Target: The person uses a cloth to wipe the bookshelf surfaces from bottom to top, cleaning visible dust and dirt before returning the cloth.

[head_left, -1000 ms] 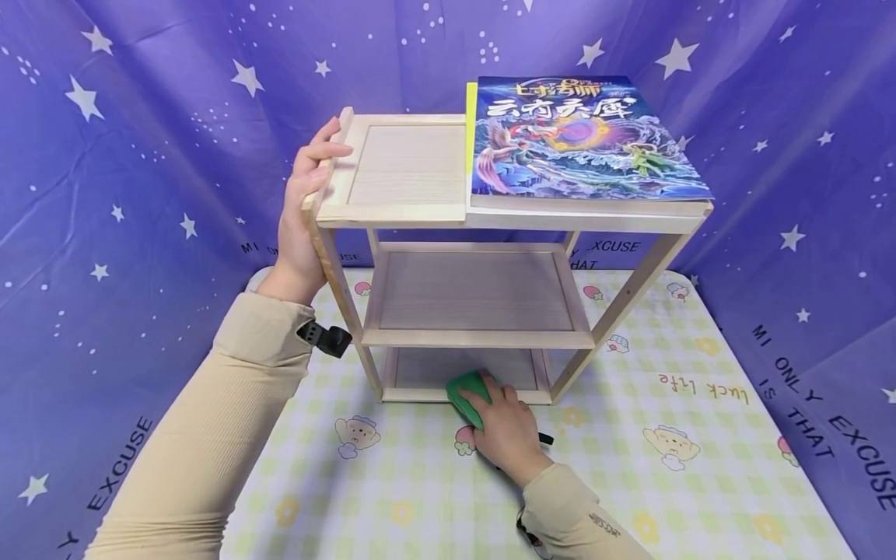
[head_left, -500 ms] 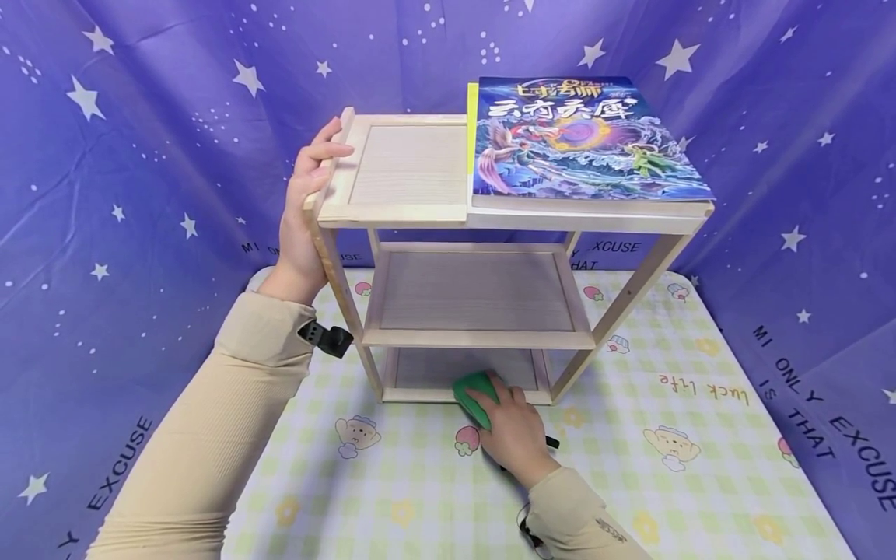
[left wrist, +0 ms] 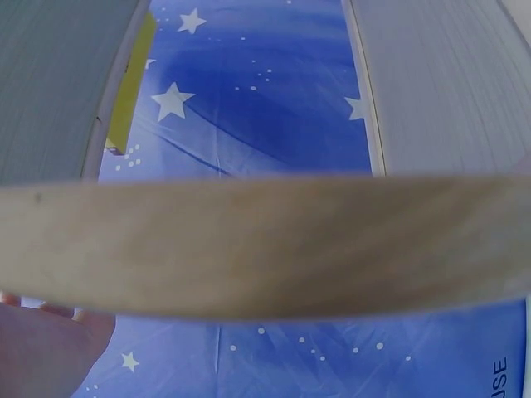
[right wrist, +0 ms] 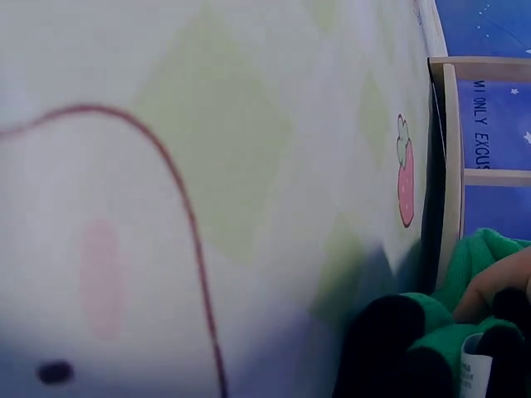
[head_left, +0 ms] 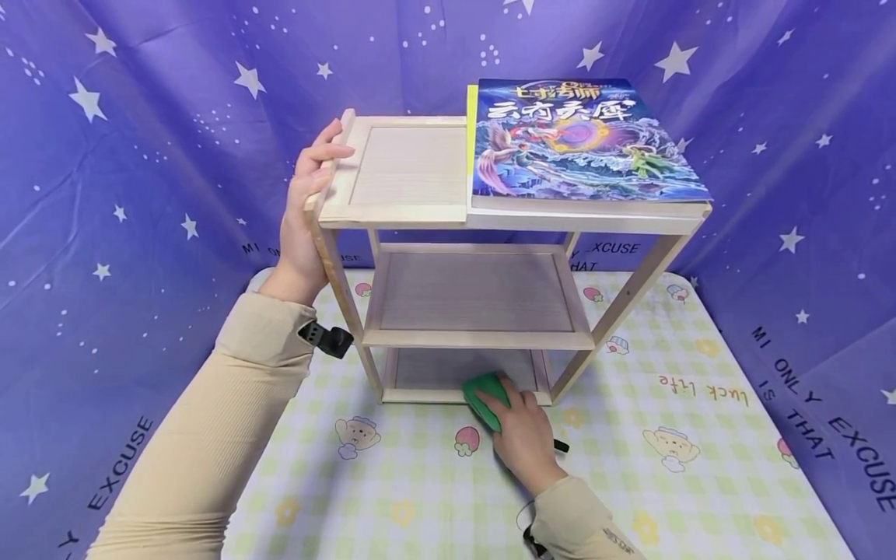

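A pale wooden three-tier shelf [head_left: 479,338] stands upright on the table. At its top left, my left hand [head_left: 304,206] grips the side rail, fingers bent over the upper edge; the thumb is hidden in the head view. In the left wrist view a blurred wooden post [left wrist: 265,249] crosses in front of part of that hand [left wrist: 50,348]. Down at the bottom tier, my right hand [head_left: 525,435] holds a folded green cloth [head_left: 486,397] against the front edge and board. The right wrist view shows the cloth [right wrist: 477,257] bunched under the fingers, with a white tag [right wrist: 474,365].
A blue illustrated book [head_left: 581,140] lies on the right of the top tier, over something with a yellow-green edge [head_left: 472,140]. The table wears a checked cloth [head_left: 364,498] with cartoon prints. Purple starry curtains [head_left: 175,140] enclose the back and sides.
My right hand has slid the green cloth a little to the right along the bottom tier's front. The left hand and the shelf have stayed put.
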### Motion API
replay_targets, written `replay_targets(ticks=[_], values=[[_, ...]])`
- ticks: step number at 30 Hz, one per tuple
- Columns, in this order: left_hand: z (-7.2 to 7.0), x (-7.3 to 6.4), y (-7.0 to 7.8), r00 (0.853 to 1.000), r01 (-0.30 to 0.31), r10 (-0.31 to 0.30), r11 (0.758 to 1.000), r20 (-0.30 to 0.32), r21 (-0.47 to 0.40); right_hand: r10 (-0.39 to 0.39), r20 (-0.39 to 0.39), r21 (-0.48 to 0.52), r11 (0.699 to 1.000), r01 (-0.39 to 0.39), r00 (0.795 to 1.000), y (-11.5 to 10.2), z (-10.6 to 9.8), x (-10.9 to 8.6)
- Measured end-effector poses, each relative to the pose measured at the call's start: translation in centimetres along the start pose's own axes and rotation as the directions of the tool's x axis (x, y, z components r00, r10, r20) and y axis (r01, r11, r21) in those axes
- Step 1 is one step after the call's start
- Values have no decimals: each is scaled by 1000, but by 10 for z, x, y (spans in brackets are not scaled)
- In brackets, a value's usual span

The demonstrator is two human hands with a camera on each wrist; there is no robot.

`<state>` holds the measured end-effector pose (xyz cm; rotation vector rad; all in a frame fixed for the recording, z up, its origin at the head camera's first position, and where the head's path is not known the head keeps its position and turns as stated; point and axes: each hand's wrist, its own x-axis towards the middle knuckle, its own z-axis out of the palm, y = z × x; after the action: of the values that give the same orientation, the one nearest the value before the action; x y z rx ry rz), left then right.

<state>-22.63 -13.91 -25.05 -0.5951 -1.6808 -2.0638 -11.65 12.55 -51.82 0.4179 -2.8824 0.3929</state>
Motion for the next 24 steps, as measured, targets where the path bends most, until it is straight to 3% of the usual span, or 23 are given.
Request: replay_targets(ticks=[8, 24], values=[[1, 0, 0, 1000, -9, 9, 1000, -3, 1, 32, -42, 1, 999, -32, 999, 8, 0, -5], [0, 0, 0, 1000, 2, -2, 1000, -4, -5, 101, -43, 43, 994, -100, 994, 23, -5, -11]])
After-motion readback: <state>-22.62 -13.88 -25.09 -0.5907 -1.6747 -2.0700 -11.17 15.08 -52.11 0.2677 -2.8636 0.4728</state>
